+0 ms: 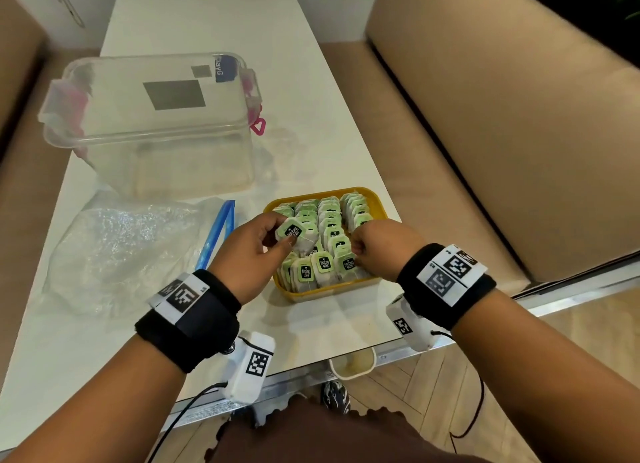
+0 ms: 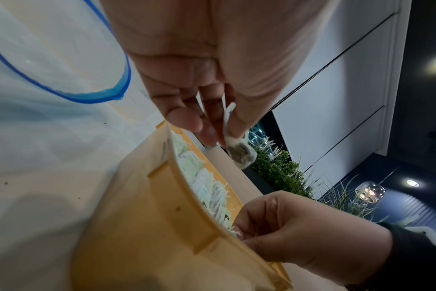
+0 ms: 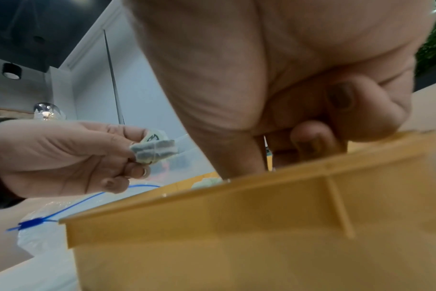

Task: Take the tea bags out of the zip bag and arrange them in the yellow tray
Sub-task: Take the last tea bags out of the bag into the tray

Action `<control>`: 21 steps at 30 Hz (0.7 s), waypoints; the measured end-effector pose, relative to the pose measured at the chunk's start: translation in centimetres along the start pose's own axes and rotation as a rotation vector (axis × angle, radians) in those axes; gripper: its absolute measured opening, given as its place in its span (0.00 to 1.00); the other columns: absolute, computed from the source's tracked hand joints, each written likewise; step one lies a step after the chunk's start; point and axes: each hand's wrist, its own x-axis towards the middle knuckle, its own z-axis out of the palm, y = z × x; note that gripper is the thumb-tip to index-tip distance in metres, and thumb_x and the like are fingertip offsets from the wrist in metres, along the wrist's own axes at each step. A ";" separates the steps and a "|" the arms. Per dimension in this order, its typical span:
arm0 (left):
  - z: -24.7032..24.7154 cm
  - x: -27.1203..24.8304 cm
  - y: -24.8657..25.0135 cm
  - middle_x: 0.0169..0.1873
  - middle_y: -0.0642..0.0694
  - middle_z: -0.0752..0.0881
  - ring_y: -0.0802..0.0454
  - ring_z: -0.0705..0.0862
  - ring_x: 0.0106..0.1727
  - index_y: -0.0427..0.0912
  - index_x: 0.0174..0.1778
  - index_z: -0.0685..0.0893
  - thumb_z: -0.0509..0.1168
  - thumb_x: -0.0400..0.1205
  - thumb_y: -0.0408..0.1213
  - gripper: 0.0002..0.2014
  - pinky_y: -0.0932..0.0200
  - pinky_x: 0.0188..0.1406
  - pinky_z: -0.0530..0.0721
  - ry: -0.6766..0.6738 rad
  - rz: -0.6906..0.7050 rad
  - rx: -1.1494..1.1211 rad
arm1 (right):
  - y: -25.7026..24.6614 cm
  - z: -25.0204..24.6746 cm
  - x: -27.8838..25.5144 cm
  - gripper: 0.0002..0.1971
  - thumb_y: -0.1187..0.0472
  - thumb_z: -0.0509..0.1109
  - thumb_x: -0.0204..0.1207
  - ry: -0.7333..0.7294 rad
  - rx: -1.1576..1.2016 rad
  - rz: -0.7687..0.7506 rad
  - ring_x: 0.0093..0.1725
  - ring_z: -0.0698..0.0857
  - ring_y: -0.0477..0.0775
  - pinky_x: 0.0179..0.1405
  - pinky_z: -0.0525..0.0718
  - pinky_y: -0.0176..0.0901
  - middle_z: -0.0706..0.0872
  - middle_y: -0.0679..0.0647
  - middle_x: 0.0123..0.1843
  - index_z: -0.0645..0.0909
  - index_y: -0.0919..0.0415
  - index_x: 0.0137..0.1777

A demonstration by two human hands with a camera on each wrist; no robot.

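The yellow tray (image 1: 376,203) sits near the table's front right and holds rows of green-tagged tea bags (image 1: 330,227) standing on edge. My left hand (image 1: 277,240) pinches one tea bag (image 1: 298,234) between thumb and fingers just above the tray's left side; the left wrist view shows that tea bag (image 2: 242,155) hanging over the rim. My right hand (image 1: 358,254) is curled down into the tray's near right rows, thumb and forefinger pinching a tea bag there. The clear zip bag (image 1: 121,254) with its blue zip lies crumpled left of the tray; I see no tea bags in it.
A clear lidded plastic box (image 1: 152,116) with pink latches stands behind the zip bag. Beige sofa seats (image 1: 519,150) flank the narrow white table (image 1: 207,29). The table's metal front edge (image 1: 301,376) is close to me, with a white cup (image 1: 353,362) below it.
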 end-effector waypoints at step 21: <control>-0.2 -0.6 1.5 0.43 0.50 0.87 0.48 0.87 0.46 0.55 0.46 0.81 0.74 0.67 0.54 0.15 0.49 0.45 0.87 -0.045 -0.062 -0.229 | -3.0 -2.6 -1.5 0.02 0.68 0.74 0.74 0.203 1.027 -0.236 0.32 0.83 0.50 0.36 0.81 0.49 0.86 0.58 0.33 0.83 0.64 0.43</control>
